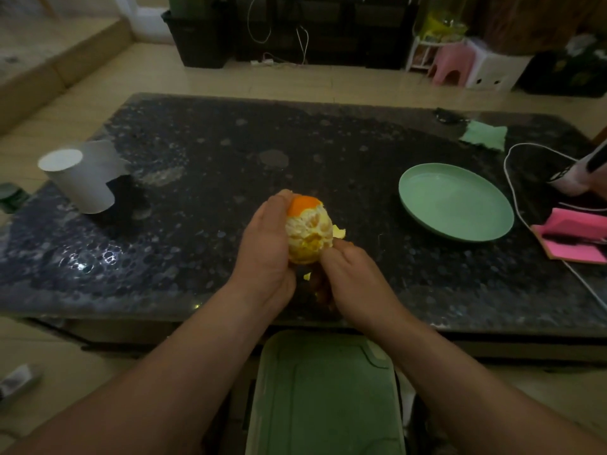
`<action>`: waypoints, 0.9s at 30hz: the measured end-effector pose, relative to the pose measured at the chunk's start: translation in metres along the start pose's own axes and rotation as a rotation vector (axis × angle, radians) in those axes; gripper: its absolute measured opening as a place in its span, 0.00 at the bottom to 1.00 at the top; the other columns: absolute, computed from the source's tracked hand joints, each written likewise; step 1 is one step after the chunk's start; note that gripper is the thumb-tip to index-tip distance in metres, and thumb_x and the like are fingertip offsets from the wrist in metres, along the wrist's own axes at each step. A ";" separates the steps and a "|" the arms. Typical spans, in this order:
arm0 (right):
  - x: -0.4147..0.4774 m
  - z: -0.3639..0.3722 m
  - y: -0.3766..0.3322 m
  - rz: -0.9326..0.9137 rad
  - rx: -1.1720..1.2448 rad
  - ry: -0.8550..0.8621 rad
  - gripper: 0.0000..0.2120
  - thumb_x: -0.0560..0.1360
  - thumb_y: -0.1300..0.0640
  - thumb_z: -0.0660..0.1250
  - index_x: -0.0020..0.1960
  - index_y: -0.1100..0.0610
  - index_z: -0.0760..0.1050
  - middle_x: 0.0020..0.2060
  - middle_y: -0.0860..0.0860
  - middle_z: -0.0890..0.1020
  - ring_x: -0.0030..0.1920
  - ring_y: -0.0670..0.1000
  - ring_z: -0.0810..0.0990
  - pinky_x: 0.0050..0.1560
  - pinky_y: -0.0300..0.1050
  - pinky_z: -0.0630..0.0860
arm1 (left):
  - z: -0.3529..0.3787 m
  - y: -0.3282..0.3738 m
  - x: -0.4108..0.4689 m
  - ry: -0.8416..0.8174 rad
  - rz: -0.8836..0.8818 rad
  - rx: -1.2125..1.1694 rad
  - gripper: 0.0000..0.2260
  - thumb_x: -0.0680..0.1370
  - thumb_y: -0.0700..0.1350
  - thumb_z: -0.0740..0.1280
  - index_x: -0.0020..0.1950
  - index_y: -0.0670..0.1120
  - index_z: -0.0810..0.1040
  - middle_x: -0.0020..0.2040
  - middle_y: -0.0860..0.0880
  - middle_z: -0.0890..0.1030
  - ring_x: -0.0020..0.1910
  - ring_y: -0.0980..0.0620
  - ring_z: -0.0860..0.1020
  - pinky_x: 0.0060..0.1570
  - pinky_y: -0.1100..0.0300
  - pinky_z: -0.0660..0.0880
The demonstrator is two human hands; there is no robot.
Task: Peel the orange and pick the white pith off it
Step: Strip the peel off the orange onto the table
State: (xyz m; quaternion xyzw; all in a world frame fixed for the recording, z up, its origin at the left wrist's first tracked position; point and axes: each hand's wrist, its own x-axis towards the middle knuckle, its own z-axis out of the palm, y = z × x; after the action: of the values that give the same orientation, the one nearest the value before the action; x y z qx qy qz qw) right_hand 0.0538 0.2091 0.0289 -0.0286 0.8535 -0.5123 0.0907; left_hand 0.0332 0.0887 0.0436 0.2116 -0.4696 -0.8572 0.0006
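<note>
Orange rind covers only the cap of the orange point(308, 229), gripped in your left hand point(266, 247) above the table point(230, 142). Your right hand point(353, 277), just right of that grip, pinches loose peel point(339, 232).

Bare left hand point(266, 246) and right hand point(359, 284); forearms point(184, 366) unsleeved

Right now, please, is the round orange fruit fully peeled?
No, a cap of orange rind covers the top of the orange in the left hand.
</note>
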 end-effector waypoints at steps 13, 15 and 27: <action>0.001 -0.006 0.004 0.051 0.073 -0.056 0.15 0.84 0.56 0.58 0.48 0.64 0.76 0.38 0.60 0.84 0.30 0.48 0.79 0.31 0.46 0.72 | -0.003 0.003 0.002 -0.018 -0.067 -0.087 0.13 0.85 0.54 0.66 0.57 0.45 0.81 0.43 0.45 0.88 0.38 0.50 0.88 0.37 0.54 0.85; 0.003 -0.008 0.004 0.061 0.066 -0.074 0.15 0.85 0.55 0.57 0.50 0.64 0.77 0.38 0.58 0.84 0.31 0.49 0.80 0.31 0.46 0.73 | -0.004 0.002 0.002 -0.028 -0.084 -0.066 0.18 0.84 0.55 0.66 0.64 0.42 0.81 0.51 0.42 0.88 0.43 0.48 0.88 0.39 0.53 0.85; 0.001 -0.018 0.000 -0.051 0.139 -0.154 0.13 0.86 0.58 0.59 0.47 0.61 0.78 0.32 0.52 0.82 0.30 0.50 0.78 0.32 0.48 0.75 | -0.017 0.010 0.019 -0.078 -0.316 -0.183 0.16 0.82 0.54 0.60 0.55 0.45 0.82 0.48 0.43 0.83 0.43 0.44 0.84 0.42 0.53 0.82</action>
State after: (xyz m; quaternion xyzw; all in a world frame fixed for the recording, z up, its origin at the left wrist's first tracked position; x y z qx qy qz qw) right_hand 0.0495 0.2247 0.0368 -0.0830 0.8056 -0.5686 0.1447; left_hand 0.0202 0.0661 0.0368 0.2484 -0.3503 -0.8932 -0.1331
